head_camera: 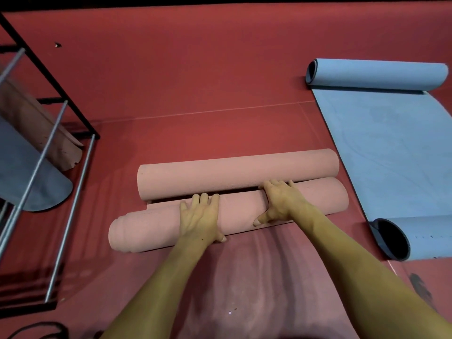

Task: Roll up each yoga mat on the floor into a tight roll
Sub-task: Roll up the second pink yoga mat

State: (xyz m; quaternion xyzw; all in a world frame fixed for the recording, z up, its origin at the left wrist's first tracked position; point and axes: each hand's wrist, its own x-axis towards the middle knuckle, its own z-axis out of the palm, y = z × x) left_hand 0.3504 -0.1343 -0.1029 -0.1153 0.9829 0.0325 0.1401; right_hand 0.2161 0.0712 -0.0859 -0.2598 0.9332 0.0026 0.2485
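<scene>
Head view, the only one. Pink yoga mat (227,211) lies on the red floor (195,81) straight ahead of the person. It shows as two rolls side by side: a near roll under the hands and a far roll (237,173) just beyond it, the two touching along most of their length. A short flat strip shows between them at the left end, so they look like one mat curled from both ends, though I cannot tell for sure.

Left hand (199,216) lies on top of the near roll, fingers fairly straight and pointing forward, thumb wrapped down the near side; pressing rather than gripping. Right hand (281,201) does the same further right, fingers reaching over the top into the seam between the rolls, thumb down the near face.

Near roll's left end is telescoped, layers stepping out, so probably not a tight even roll yet.

Blue yoga mat (381,152) lies to the right, mostly flat, with both ends curled up: one curl far, one near. Looks not yet rolled.

Metal rack (49,133) at left holds a pinkish and a blue-grey mat, partly hidden.

Judgement: pink mat near finished but wants closing up and squaring; blue mat all left to do. Roughly under halfway.
</scene>
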